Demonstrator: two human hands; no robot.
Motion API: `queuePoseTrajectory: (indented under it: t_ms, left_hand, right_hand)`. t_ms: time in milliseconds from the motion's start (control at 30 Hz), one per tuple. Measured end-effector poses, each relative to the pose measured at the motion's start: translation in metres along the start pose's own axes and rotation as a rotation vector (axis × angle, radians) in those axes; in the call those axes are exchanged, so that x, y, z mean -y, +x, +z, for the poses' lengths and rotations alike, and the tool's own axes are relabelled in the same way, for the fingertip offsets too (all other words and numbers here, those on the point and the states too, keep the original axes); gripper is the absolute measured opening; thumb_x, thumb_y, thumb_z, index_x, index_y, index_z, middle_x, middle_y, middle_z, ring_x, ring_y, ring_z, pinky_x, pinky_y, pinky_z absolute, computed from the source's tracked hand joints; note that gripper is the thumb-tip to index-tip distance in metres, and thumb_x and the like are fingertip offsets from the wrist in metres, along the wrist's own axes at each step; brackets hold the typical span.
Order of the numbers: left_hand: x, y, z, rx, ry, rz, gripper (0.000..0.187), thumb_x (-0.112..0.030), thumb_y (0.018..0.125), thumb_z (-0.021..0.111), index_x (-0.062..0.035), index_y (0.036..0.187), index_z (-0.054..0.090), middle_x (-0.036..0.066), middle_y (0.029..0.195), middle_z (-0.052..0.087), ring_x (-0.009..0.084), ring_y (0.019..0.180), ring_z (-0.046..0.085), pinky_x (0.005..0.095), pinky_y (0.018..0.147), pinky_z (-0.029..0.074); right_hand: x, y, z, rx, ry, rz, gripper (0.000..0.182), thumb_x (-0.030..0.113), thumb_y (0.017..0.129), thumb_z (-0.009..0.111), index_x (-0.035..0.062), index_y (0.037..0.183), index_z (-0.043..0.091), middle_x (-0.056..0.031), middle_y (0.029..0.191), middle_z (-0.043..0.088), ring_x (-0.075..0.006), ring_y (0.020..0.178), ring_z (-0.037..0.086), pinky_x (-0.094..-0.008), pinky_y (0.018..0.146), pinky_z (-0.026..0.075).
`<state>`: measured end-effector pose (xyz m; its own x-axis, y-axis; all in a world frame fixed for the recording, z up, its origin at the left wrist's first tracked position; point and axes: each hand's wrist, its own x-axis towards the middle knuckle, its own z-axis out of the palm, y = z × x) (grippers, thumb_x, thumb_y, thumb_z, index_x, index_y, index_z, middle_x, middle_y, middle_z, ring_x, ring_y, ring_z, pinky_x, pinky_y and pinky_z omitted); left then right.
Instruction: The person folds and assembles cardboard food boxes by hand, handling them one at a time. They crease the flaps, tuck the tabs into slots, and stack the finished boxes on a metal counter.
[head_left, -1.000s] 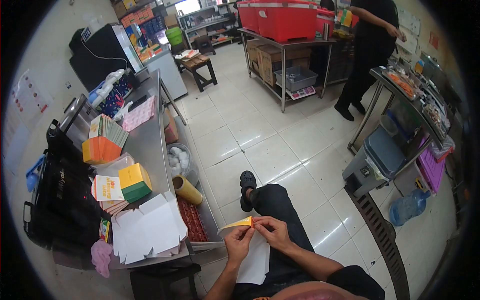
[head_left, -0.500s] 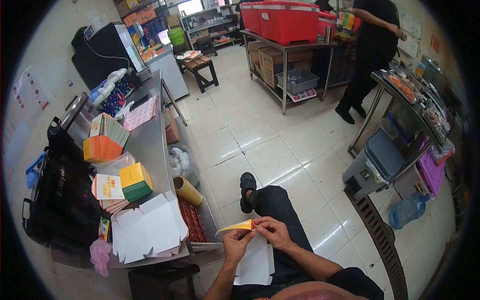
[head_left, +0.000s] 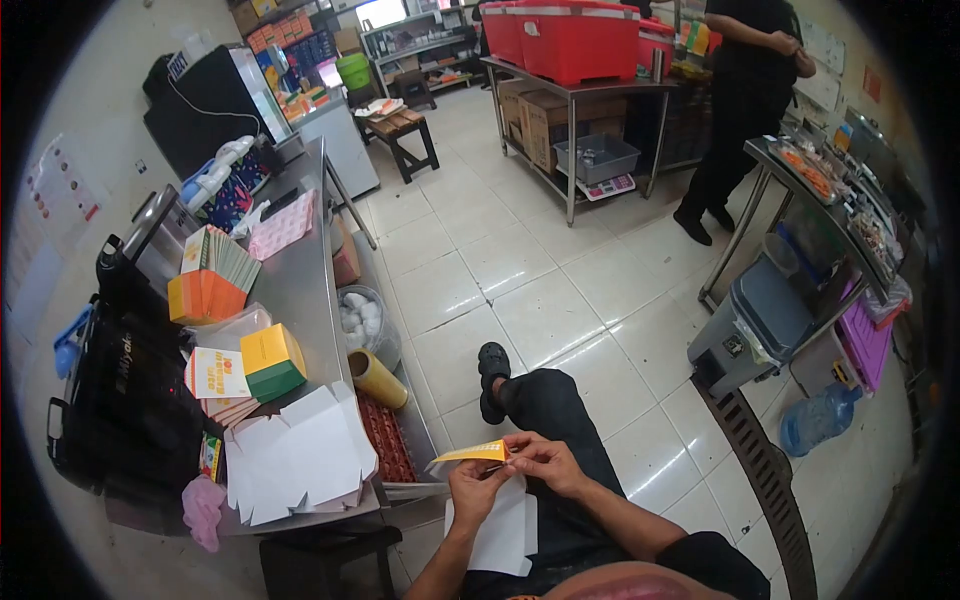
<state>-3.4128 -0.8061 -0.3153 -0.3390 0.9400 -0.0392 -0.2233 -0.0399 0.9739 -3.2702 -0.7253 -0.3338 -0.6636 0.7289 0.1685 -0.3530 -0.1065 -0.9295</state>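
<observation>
A yellow-and-orange printed cardboard box (head_left: 475,453), partly folded, is held over my lap. My left hand (head_left: 477,490) pinches its lower edge from the near side. At its right end, the fingers of my right hand (head_left: 545,464) close on the orange edge, close beside the left fingertips. Below both hands, a flat white cardboard blank (head_left: 503,535) lies across my thigh, its upper part hidden by the hands. On the steel table to my left, a stack of white cut blanks (head_left: 300,460) lies near folded yellow-and-green cartons (head_left: 270,360).
The steel table (head_left: 290,250) also bears stacked orange cartons (head_left: 212,280) and a black case (head_left: 125,390). Ahead, red coolers (head_left: 575,45) top a metal table. Another person (head_left: 745,110) stands at the right, beyond a grey bin (head_left: 750,315) and a water jug (head_left: 815,420).
The white blank on my lap has shifted slightly left and tilted. Both hands keep hold of the box with small finger movements. The other person's hands have come together.
</observation>
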Motion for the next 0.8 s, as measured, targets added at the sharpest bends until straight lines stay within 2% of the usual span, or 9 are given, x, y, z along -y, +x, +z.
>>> queuePoseTrajectory:
  t_ms: [33, 133, 333, 433, 533, 633, 733, 767, 800]
  left_hand:
    - [0.002, -0.001, 0.0, -0.002, -0.007, -0.004, 0.025, 0.004, 0.079, 0.069, 0.0048, 0.103, 0.061, 0.011, 0.1, 0.067, 0.017, 0.091, 0.064, 0.03, 0.085, 0.051]
    - [0.002, 0.004, 0.0, 0.001, -0.012, -0.001, 0.027, 0.004, 0.079, 0.069, 0.0046, 0.105, 0.06, 0.012, 0.1, 0.066, 0.0178, 0.091, 0.064, 0.0304, 0.086, 0.05]
    - [0.007, 0.009, 0.0, 0.022, -0.055, 0.009, 0.031, 0.001, 0.078, 0.071, 0.0045, 0.106, 0.059, 0.013, 0.102, 0.065, 0.0183, 0.096, 0.063, 0.031, 0.086, 0.051]
    - [0.003, 0.008, 0.002, -0.014, -0.003, -0.04, 0.033, 0.0, 0.078, 0.072, 0.0037, 0.107, 0.058, 0.012, 0.101, 0.065, 0.0183, 0.095, 0.063, 0.0311, 0.085, 0.051]
    - [-0.006, 0.008, 0.007, -0.005, 0.033, 0.023, 0.033, -0.002, 0.079, 0.072, 0.0024, 0.107, 0.056, 0.011, 0.099, 0.064, 0.0178, 0.092, 0.063, 0.0305, 0.083, 0.052]
    - [0.005, 0.008, -0.008, 0.064, 0.097, 0.048, 0.028, -0.003, 0.083, 0.068, 0.0011, 0.107, 0.054, 0.01, 0.098, 0.064, 0.0166, 0.09, 0.063, 0.0304, 0.082, 0.052]
    - [-0.003, 0.007, -0.014, 0.057, -0.037, 0.008, 0.024, -0.009, 0.086, 0.066, 0.0009, 0.105, 0.055, 0.007, 0.096, 0.064, 0.0122, 0.087, 0.061, 0.0258, 0.08, 0.048]
    - [-0.012, 0.006, -0.014, 0.076, 0.052, 0.076, 0.019, -0.01, 0.09, 0.061, 0.0011, 0.104, 0.055, 0.006, 0.096, 0.064, 0.0111, 0.085, 0.06, 0.0249, 0.079, 0.047]
    - [-0.012, 0.005, -0.015, 0.084, 0.047, 0.07, 0.017, -0.011, 0.092, 0.058, 0.0015, 0.104, 0.055, 0.006, 0.095, 0.063, 0.0109, 0.085, 0.06, 0.0248, 0.079, 0.047]
  right_hand:
    - [-0.002, -0.001, 0.001, -0.001, 0.102, 0.055, 0.014, 0.013, 0.088, 0.065, 0.0015, 0.094, 0.068, -0.0125, 0.122, 0.052, -0.0195, 0.11, 0.053, -0.0329, 0.095, 0.041]
    - [-0.005, 0.002, 0.001, -0.041, 0.094, 0.091, 0.013, 0.013, 0.087, 0.065, 0.0018, 0.094, 0.068, -0.013, 0.125, 0.049, -0.0188, 0.11, 0.052, -0.0334, 0.095, 0.041]
    - [-0.006, -0.002, 0.005, -0.088, 0.247, 0.017, 0.012, 0.007, 0.088, 0.062, 0.0019, 0.098, 0.068, -0.0131, 0.125, 0.049, -0.02, 0.113, 0.051, -0.0329, 0.097, 0.04]
    - [-0.004, -0.004, 0.003, -0.062, -0.133, -0.1, 0.01, 0.005, 0.088, 0.061, 0.0019, 0.095, 0.067, -0.0124, 0.126, 0.049, -0.0218, 0.114, 0.051, -0.0339, 0.097, 0.041]
    - [-0.003, -0.001, 0.007, -0.076, -0.259, -0.162, 0.007, 0.005, 0.087, 0.062, 0.0015, 0.091, 0.067, -0.0121, 0.121, 0.053, -0.023, 0.113, 0.052, -0.0345, 0.096, 0.042]
    - [-0.004, 0.002, 0.004, -0.063, -0.283, -0.243, 0.012, 0.005, 0.087, 0.062, 0.0017, 0.098, 0.065, -0.0103, 0.114, 0.057, -0.0198, 0.108, 0.054, -0.0344, 0.094, 0.043]
    - [-0.008, -0.001, -0.008, -0.253, 0.136, 0.107, 0.023, 0.003, 0.085, 0.063, 0.0015, 0.107, 0.06, -0.0079, 0.108, 0.059, -0.0157, 0.104, 0.054, -0.0329, 0.091, 0.044]
    - [-0.009, 0.0, -0.014, -0.32, 0.091, 0.053, 0.028, 0.006, 0.088, 0.06, 0.0011, 0.115, 0.054, -0.0065, 0.107, 0.059, -0.0129, 0.103, 0.054, -0.0311, 0.089, 0.045]
    - [-0.01, 0.002, -0.018, -0.377, 0.082, 0.06, 0.027, 0.009, 0.089, 0.058, 0.0011, 0.115, 0.054, -0.0068, 0.107, 0.059, -0.0132, 0.103, 0.054, -0.0309, 0.089, 0.044]
